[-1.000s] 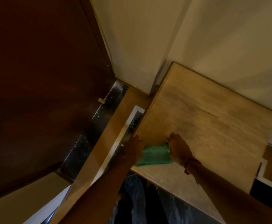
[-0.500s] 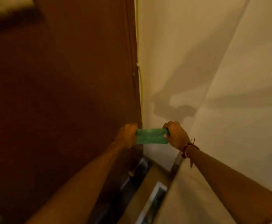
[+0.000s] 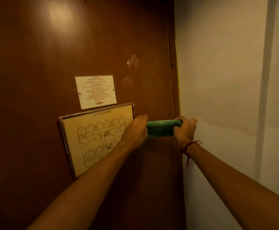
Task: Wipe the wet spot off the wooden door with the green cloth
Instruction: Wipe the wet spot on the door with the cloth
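1. Now we hold the green cloth (image 3: 161, 129) bunched between both fists — left hand (image 3: 136, 130) and right hand (image 3: 185, 130) each clenched on an end — in front of the door (image 3: 36, 55).
2. The wet spot (image 3: 132, 61) glistens well above the cloth, untouched.
3. Next, we judge, lift and press.

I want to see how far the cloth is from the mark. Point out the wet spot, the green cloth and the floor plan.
wet spot (image 3: 132, 61), head view, middle of the pale smear
green cloth (image 3: 161, 129), head view, stretch between the hands
floor plan (image 3: 95, 136), head view, centre of the drawing
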Demonstrator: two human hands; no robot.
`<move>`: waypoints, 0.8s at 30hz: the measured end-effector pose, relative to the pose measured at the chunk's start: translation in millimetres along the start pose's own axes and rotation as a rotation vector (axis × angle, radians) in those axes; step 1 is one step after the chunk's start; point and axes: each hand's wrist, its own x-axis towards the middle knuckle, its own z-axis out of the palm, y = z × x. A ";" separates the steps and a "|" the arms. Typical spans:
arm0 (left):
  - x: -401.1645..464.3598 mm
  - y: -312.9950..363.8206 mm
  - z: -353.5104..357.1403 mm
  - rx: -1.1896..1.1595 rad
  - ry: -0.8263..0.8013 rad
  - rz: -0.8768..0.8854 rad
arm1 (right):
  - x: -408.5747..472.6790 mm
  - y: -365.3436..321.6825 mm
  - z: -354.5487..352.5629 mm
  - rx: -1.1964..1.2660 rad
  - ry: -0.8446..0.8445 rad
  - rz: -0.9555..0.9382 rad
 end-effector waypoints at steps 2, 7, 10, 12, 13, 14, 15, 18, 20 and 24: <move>16.1 6.6 -24.9 0.077 0.082 0.042 | 15.1 -32.8 7.3 0.165 0.073 0.072; 49.7 9.1 -63.1 0.370 0.293 0.044 | 49.2 -90.3 31.5 0.479 0.075 0.137; 57.3 3.1 -68.8 0.482 0.336 0.000 | 54.7 -108.2 51.1 0.548 0.080 0.178; 58.7 1.7 -67.3 0.523 0.338 -0.006 | 52.0 -109.7 65.8 0.567 0.113 0.178; 59.0 1.7 -65.4 0.541 0.332 -0.001 | 47.4 -109.9 72.9 0.545 0.129 0.170; 59.4 1.6 -63.8 0.564 0.329 0.007 | 41.5 -110.6 80.9 0.504 0.130 0.153; 60.0 1.7 -62.6 0.602 0.329 0.019 | 35.6 -110.6 89.1 0.464 0.109 0.125; 62.6 1.8 -68.8 0.707 0.383 0.065 | 27.9 -108.3 104.5 0.364 0.013 0.029; 62.5 -3.1 -83.0 0.716 0.444 0.082 | 44.0 -107.9 104.3 0.308 -0.006 -0.010; 59.6 -21.7 -119.4 0.762 0.504 -0.050 | 107.1 -118.5 85.8 0.167 -0.014 -0.163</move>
